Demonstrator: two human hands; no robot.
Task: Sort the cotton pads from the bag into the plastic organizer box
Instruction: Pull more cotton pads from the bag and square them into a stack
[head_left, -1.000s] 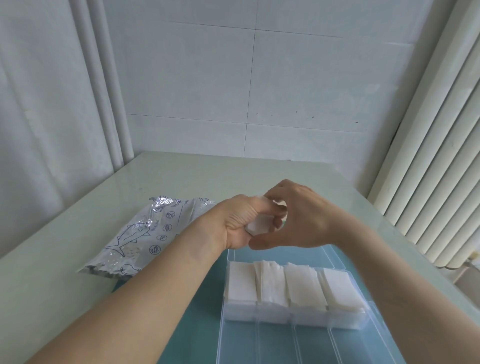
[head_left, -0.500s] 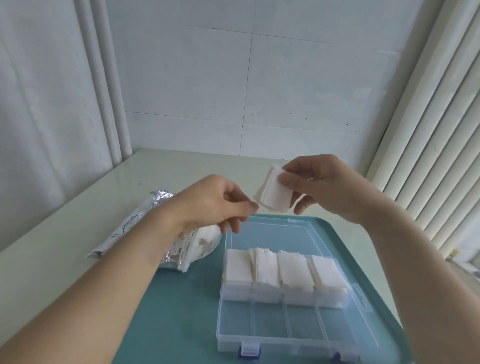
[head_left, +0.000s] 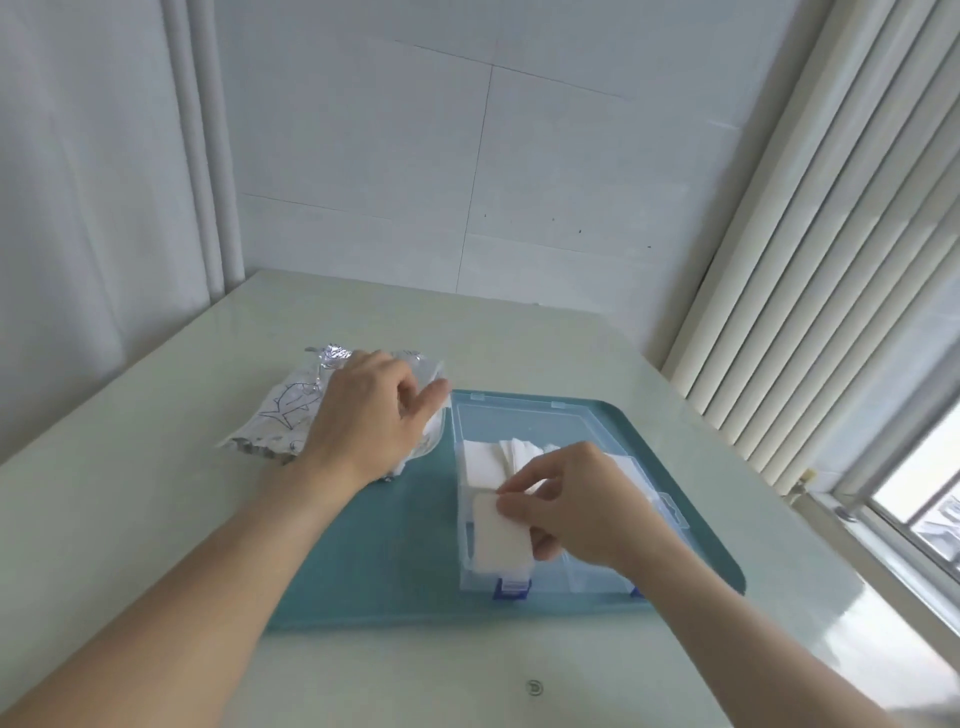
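1. The left hand (head_left: 363, 415) reaches forward onto the silver bag (head_left: 291, 410), palm down with the knuckles up and the fingers bent toward the bag's open right end. It covers that end, so I cannot tell whether the fingers grip the foil, a pad inside, or only rest there.
2. The left forearm runs in from the lower left corner, bare, and crosses the edge of the teal tray (head_left: 374, 561).
3. The right hand (head_left: 571, 506) hangs low over the clear organizer box (head_left: 524, 415). Its thumb and fingertips pinch a white cotton pad (head_left: 501, 538) by the right edge; the pad lies over the near left compartment, and whether it touches the bottom cannot be made out.
4. The right forearm comes in from the lower right and hides the near right corner of the box and part of the tray.
5. A row of stacked pads (head_left: 480, 460) fills the middle compartments of the box; the right hand covers the right part of the row, so the count is unclear.
6. The box sits on the tray, the tray on the pale bench (head_left: 156, 519). The bag lies just left of the box, half on the bench, its near right corner over the tray.
7. A blue latch (head_left: 511, 590) shows on the box's near wall; a second is mostly hidden by the right wrist.
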